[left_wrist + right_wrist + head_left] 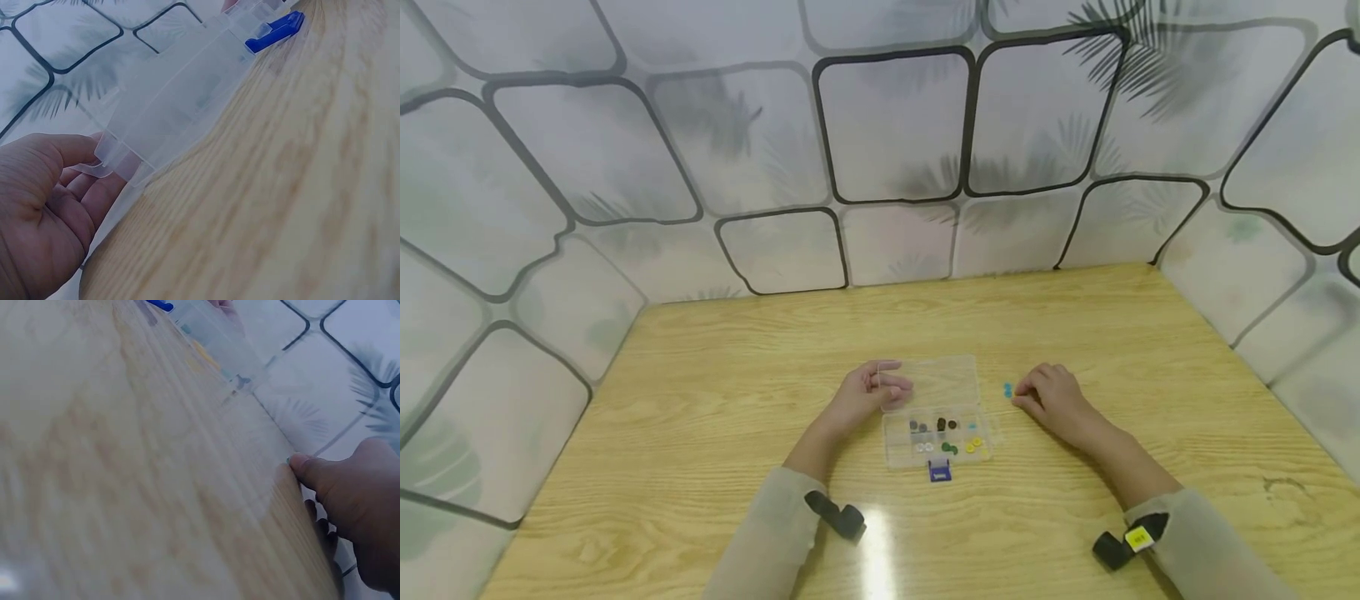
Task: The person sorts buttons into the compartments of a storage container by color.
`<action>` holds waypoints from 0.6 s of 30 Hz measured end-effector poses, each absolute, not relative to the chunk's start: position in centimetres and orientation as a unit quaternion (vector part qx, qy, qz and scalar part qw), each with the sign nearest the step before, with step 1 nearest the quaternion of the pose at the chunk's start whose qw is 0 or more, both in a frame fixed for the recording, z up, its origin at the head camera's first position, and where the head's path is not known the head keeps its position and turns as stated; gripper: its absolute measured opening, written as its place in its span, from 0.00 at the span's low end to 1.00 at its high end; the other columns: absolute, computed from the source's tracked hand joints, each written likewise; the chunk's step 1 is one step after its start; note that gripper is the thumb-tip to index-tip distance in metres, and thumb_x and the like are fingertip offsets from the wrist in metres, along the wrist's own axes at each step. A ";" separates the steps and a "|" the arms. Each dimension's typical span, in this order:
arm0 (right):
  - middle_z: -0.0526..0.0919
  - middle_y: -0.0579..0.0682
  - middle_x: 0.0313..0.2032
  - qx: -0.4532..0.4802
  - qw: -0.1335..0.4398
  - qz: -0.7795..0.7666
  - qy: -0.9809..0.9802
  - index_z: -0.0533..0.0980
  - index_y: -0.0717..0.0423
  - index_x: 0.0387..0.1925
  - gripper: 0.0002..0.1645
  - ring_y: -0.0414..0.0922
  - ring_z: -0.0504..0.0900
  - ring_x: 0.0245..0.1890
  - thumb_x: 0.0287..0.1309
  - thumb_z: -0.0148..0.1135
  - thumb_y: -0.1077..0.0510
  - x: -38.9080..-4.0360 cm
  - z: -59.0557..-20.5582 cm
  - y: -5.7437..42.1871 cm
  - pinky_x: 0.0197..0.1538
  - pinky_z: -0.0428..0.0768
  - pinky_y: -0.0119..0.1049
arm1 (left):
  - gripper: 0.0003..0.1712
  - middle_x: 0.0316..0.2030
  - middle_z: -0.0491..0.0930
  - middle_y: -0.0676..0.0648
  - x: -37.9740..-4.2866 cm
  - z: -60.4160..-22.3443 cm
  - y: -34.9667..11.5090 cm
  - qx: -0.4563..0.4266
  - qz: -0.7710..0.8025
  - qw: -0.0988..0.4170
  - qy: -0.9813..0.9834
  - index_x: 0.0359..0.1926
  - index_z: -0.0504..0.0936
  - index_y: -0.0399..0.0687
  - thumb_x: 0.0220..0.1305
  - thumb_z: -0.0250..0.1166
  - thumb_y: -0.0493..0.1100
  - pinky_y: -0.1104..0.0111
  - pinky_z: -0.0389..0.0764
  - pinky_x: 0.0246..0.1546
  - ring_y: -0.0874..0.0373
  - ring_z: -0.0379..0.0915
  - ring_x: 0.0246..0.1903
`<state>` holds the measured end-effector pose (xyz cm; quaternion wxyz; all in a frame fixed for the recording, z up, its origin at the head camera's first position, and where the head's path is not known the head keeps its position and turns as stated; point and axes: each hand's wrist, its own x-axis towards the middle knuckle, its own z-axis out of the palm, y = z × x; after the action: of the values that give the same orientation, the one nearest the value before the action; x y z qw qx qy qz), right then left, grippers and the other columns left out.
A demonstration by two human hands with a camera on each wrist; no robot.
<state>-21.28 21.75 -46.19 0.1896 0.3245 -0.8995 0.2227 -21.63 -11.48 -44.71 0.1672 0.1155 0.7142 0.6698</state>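
Observation:
A clear plastic compartment box (891, 454) lies with its lid (943, 379) raised at the back. My left hand (867, 393) holds the lid's left edge, thumb on one side and fingers behind, as the left wrist view shows too. Small round pieces in grey, brown, white, green, yellow and blue sit in the compartments. Right of the box, small blue pieces (1007, 390) lie on the table. My right hand (1057, 404) rests beside them, fingers bent and fingertips (297, 461) down at the wood; a bit of teal shows there, but I cannot tell whether it is pinched.
A blue latch (939, 472) sticks out from the box's front edge. The wooden table (737, 350) meets patterned wall panels (895, 125) at the back and sides. Each sleeve carries a black wrist camera, one of them (838, 515) on the left forearm.

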 end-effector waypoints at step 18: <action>0.75 0.49 0.33 0.381 0.212 0.217 -0.873 0.74 0.56 0.30 0.12 0.45 0.69 0.35 0.44 0.70 0.65 -20.0 -45.0 20.9 0.39 0.69 0.39 | 0.27 0.51 0.77 0.31 -21.1 -43.2 -11.5 0.116 0.672 0.178 0.709 0.65 0.62 0.32 0.66 0.55 0.29 0.65 0.82 0.50 0.44 0.78 0.50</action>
<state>-19.96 20.91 -44.97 0.2117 0.3812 -0.8734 0.2172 -21.09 -11.55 -43.25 0.1782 0.1158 0.7094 0.6720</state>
